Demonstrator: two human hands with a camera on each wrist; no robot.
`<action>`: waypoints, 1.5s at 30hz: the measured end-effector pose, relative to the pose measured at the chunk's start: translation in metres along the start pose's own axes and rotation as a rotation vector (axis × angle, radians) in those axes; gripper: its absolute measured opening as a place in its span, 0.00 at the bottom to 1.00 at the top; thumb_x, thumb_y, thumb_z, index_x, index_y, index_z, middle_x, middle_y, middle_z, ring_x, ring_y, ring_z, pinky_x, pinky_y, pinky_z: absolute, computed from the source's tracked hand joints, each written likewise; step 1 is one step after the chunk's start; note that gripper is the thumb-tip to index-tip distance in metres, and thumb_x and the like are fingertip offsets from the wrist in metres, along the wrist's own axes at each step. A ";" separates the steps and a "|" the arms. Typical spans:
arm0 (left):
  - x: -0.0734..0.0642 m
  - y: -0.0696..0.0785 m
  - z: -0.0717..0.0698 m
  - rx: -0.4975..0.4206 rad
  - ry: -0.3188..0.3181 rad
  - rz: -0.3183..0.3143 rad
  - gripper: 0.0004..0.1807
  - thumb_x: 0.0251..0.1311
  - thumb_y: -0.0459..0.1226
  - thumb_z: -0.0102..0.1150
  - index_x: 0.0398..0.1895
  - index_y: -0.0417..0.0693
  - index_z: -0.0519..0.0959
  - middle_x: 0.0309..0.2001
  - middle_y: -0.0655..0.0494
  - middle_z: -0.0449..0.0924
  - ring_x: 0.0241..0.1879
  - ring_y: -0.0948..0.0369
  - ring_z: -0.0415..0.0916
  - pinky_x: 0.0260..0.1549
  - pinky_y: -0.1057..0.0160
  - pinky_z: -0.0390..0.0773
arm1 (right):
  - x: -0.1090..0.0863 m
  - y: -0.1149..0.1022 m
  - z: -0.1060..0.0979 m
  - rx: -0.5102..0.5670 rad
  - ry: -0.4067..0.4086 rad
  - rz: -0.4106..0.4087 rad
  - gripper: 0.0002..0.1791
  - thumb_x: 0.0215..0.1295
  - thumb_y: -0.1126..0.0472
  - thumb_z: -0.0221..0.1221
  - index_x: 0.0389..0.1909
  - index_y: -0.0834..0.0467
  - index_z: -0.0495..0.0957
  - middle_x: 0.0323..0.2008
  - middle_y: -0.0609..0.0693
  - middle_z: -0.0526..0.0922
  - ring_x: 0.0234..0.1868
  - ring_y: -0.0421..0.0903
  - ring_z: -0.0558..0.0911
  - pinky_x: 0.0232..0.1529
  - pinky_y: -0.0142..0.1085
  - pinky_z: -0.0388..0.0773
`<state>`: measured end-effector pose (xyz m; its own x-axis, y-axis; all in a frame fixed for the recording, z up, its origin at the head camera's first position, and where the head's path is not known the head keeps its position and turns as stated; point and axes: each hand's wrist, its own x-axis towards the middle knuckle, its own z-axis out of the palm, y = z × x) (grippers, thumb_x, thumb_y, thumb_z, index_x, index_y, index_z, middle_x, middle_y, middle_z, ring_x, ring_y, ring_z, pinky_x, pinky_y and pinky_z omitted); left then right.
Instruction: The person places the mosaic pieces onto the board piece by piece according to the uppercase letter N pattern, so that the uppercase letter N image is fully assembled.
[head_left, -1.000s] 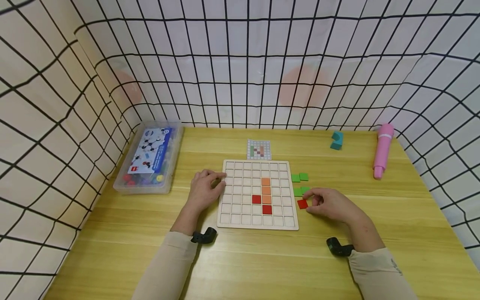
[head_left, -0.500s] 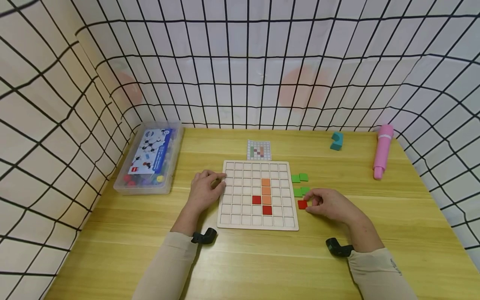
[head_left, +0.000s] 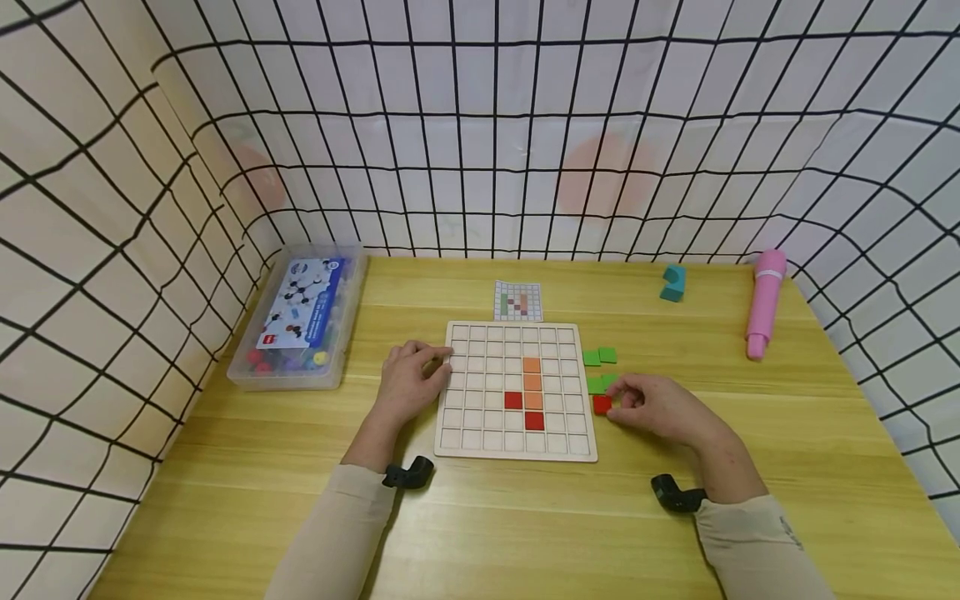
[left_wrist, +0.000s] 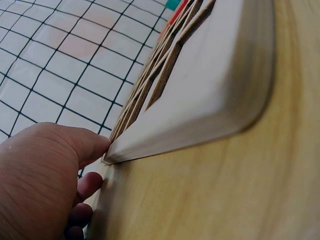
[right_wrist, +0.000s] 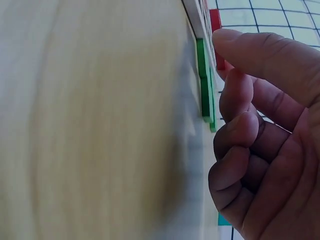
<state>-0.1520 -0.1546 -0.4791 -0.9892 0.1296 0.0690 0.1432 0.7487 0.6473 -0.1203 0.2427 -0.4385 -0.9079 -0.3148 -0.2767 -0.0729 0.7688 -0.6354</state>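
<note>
A pale wooden grid board (head_left: pixel 480 433) lies in the middle of the table, with orange tiles (head_left: pixel 532 382) in one column and red tiles (head_left: pixel 513 401) set in its cells. My right hand (head_left: pixel 663 407) pinches a loose red tile (head_left: pixel 602 405) between thumb and forefinger, just off the board's right edge. In the right wrist view this red tile (right_wrist: pixel 216 30) stands raised beyond the green tiles (right_wrist: pixel 203 80), with the other fingers curled in. My left hand (head_left: pixel 408 379) rests at the board's left edge, its thumb (left_wrist: pixel 90 145) touching the rim and its fingers loosely bent.
Several green tiles (head_left: pixel 592 357) lie right of the board. A small printed grid card (head_left: pixel 517 302) lies behind it. At the back left is a clear plastic case (head_left: pixel 300 317); at the back right are a teal block (head_left: pixel 673 283) and a pink pen-like object (head_left: pixel 766 300).
My right hand has moved slightly left and away from me with the red tile, which has come up off the table. My left hand and the board have stayed in place.
</note>
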 end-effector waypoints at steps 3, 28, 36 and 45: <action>0.000 0.000 0.000 -0.001 0.002 0.003 0.18 0.71 0.47 0.56 0.61 0.60 0.83 0.55 0.50 0.78 0.51 0.49 0.66 0.55 0.47 0.62 | 0.002 -0.005 0.000 -0.012 -0.002 -0.002 0.14 0.65 0.52 0.67 0.47 0.54 0.81 0.32 0.47 0.77 0.33 0.45 0.73 0.35 0.35 0.69; 0.000 0.003 -0.001 -0.008 0.007 0.011 0.18 0.71 0.47 0.57 0.60 0.59 0.84 0.54 0.50 0.78 0.50 0.49 0.66 0.56 0.46 0.62 | 0.029 -0.057 0.021 -0.010 -0.023 -0.047 0.12 0.64 0.55 0.68 0.46 0.54 0.83 0.28 0.46 0.75 0.29 0.44 0.72 0.30 0.34 0.67; -0.001 0.003 -0.002 -0.011 0.007 0.005 0.18 0.70 0.47 0.57 0.60 0.59 0.84 0.54 0.50 0.78 0.50 0.49 0.66 0.56 0.46 0.61 | 0.038 -0.068 0.029 -0.011 -0.023 -0.069 0.12 0.64 0.55 0.68 0.46 0.52 0.83 0.28 0.46 0.76 0.30 0.43 0.73 0.30 0.34 0.68; -0.001 0.002 -0.001 -0.009 0.007 0.007 0.18 0.71 0.47 0.57 0.60 0.59 0.84 0.53 0.50 0.78 0.49 0.50 0.66 0.56 0.47 0.62 | 0.048 -0.085 0.042 -0.043 -0.004 -0.111 0.11 0.65 0.54 0.67 0.45 0.52 0.83 0.27 0.44 0.76 0.29 0.42 0.73 0.32 0.34 0.69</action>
<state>-0.1507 -0.1543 -0.4770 -0.9884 0.1300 0.0792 0.1499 0.7418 0.6536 -0.1406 0.1393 -0.4279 -0.8916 -0.4014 -0.2094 -0.1904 0.7522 -0.6309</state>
